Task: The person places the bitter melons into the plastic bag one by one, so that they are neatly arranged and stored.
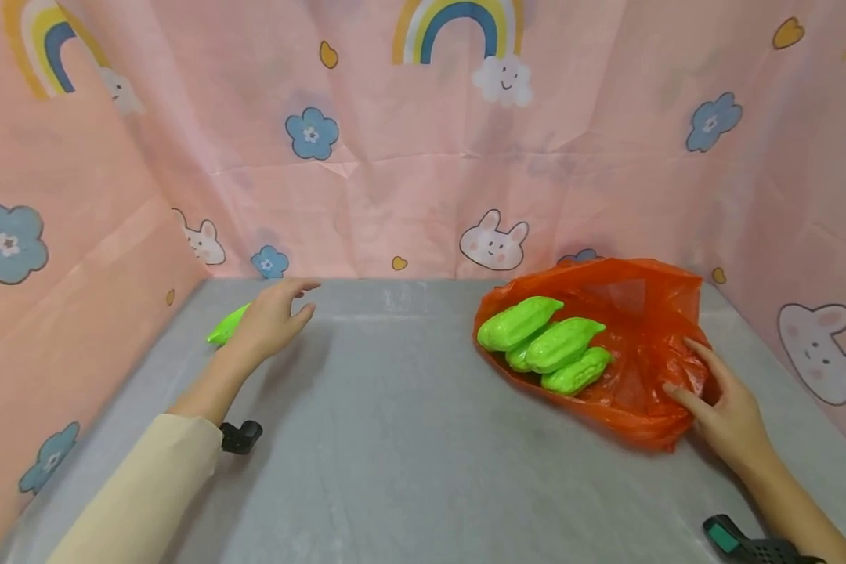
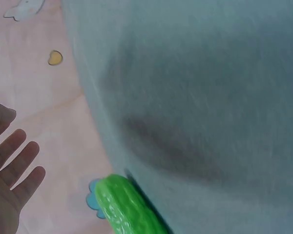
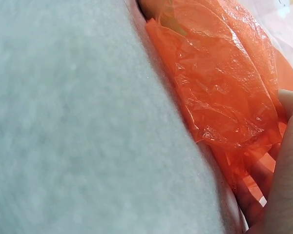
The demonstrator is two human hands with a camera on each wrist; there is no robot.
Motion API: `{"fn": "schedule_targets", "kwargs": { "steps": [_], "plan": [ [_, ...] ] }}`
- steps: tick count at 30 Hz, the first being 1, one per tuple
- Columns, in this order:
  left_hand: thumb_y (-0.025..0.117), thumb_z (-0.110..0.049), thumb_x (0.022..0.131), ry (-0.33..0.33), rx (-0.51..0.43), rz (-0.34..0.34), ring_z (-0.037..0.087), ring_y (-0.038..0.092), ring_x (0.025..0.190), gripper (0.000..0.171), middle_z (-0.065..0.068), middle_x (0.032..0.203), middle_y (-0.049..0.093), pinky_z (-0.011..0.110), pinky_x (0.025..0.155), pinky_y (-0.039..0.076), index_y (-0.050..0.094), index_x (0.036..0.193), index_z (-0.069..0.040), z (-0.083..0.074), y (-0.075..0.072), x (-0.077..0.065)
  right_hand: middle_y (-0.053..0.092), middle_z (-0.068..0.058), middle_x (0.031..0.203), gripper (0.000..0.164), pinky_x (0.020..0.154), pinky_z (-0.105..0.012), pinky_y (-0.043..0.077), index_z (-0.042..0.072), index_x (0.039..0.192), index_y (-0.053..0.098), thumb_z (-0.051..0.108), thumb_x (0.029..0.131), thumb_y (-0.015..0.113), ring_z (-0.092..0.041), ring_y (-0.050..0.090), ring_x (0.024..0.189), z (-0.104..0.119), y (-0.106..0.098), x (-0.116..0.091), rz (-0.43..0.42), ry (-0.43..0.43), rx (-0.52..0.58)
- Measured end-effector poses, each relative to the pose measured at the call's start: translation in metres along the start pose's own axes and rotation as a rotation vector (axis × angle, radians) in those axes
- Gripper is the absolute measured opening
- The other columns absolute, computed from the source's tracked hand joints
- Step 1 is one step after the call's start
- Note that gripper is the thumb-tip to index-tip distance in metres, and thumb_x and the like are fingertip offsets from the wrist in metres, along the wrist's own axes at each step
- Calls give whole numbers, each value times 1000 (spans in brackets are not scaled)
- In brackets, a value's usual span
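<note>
My left hand (image 1: 271, 317) hangs over the far left of the table, its fingers loosely bent and holding nothing. A bright green bitter melon (image 1: 227, 326) lies just behind that hand, partly hidden by it; in the left wrist view the bitter melon (image 2: 129, 207) sits to the right of the fingers. On the right stands a red-orange plastic bag (image 1: 634, 313), its mouth spread wide toward the left. Several green bitter melons (image 1: 565, 345) are piled inside the mouth. My right hand (image 1: 733, 415) grips the bag's right end, with fingers on the plastic (image 3: 219, 87) in the right wrist view.
A grey table (image 1: 395, 439) spans the space between the hands. Pink printed cloth (image 1: 395, 204) walls it in at the back and both sides. A black strap device (image 1: 241, 437) is on the left wrist, another device (image 1: 754, 544) on the right.
</note>
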State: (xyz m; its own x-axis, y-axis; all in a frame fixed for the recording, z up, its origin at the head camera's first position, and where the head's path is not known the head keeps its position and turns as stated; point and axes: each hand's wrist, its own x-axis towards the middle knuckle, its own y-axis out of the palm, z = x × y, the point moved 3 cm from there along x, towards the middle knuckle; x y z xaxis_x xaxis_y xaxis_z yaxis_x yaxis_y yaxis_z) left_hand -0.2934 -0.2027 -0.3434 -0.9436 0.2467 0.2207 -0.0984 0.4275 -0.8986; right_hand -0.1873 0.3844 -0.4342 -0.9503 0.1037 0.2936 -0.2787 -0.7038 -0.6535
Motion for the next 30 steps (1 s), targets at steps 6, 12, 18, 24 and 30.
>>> {"fn": "schedule_targets", "kwargs": {
  "steps": [6, 12, 18, 24, 30],
  "plan": [
    [58, -13, 100, -20, 44, 38, 40, 57, 126, 42, 21, 141, 57, 58, 101, 49, 55, 141, -4, 18, -5, 11, 30, -27, 162, 74, 94, 8, 18, 19, 162, 26, 23, 99, 64, 32, 24, 111, -2, -2, -1, -14, 8, 0],
    [54, -8, 98, -94, 40, 55, 44, 54, 129, 44, 26, 144, 53, 61, 105, 45, 54, 142, -2, 44, -10, 13, 30, -28, 162, 75, 94, 9, 18, 21, 162, 25, 25, 99, 65, 31, 25, 112, -1, -1, -3, -14, 17, 4],
    [52, -13, 98, -150, 41, 62, 46, 53, 131, 46, 26, 145, 53, 63, 107, 43, 53, 143, -2, 68, -13, 10, 27, -21, 165, 74, 97, 6, 15, 23, 162, 25, 28, 99, 64, 27, 25, 126, 0, 1, 0, -12, 28, -16],
    [50, -17, 101, -213, 17, 97, 49, 48, 135, 48, 28, 148, 49, 65, 110, 40, 49, 146, 0, 81, -14, 7, 27, -20, 166, 74, 97, 7, 15, 20, 162, 25, 26, 99, 64, 20, 27, 136, 2, 2, 2, -8, 15, -13],
    [49, -22, 102, -271, 8, 134, 50, 43, 137, 51, 31, 150, 45, 66, 113, 34, 45, 147, 2, 96, -9, 3, 27, -24, 164, 75, 96, 7, 14, 21, 162, 24, 27, 99, 64, 34, 21, 113, -1, 2, 2, -6, 5, -14]
  ]
}}
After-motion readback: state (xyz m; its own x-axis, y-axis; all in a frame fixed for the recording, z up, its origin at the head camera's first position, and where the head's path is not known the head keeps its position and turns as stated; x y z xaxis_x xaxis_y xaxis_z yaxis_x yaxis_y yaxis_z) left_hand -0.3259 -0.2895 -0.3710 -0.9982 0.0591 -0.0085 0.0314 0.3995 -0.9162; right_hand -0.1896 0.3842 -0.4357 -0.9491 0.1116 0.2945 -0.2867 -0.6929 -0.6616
